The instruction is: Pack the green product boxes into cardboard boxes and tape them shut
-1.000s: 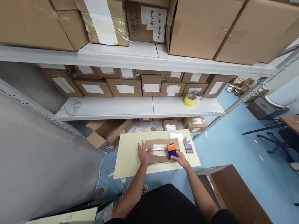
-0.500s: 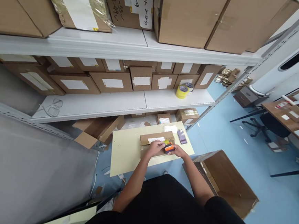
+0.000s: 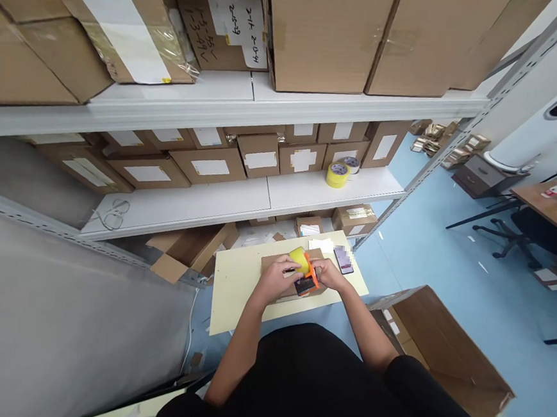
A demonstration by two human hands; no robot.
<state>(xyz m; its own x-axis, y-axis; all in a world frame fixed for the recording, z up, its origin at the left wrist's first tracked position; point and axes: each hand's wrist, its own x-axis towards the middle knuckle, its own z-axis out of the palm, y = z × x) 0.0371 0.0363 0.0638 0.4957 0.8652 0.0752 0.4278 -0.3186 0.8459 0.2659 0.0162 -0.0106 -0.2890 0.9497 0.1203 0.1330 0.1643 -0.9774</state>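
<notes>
A tape dispenser (image 3: 310, 276) with an orange frame and a dark lower part is held above a cardboard box (image 3: 268, 263). On it sits a roll of yellow tape (image 3: 298, 257). My right hand (image 3: 330, 274) is closed around the dispenser's orange side. From the left, my left hand (image 3: 277, 278) has its fingers bent together against the tape roll; their exact grip is partly hidden. The box lies on a pale yellow table (image 3: 234, 282), mostly covered by my hands and the dispenser.
Beyond the box are white papers (image 3: 321, 244) and a phone (image 3: 344, 260). Shelves with labelled cartons stand ahead, holding spare tape rolls (image 3: 338, 174) and safety glasses (image 3: 114, 213). An open carton (image 3: 193, 250) is at the left; a large one (image 3: 445, 350) stands right.
The dispenser has been turned, so the yellow roll now shows upright above the orange frame. My left hand has shifted slightly left and curled against the roll. The whole view has tilted a little.
</notes>
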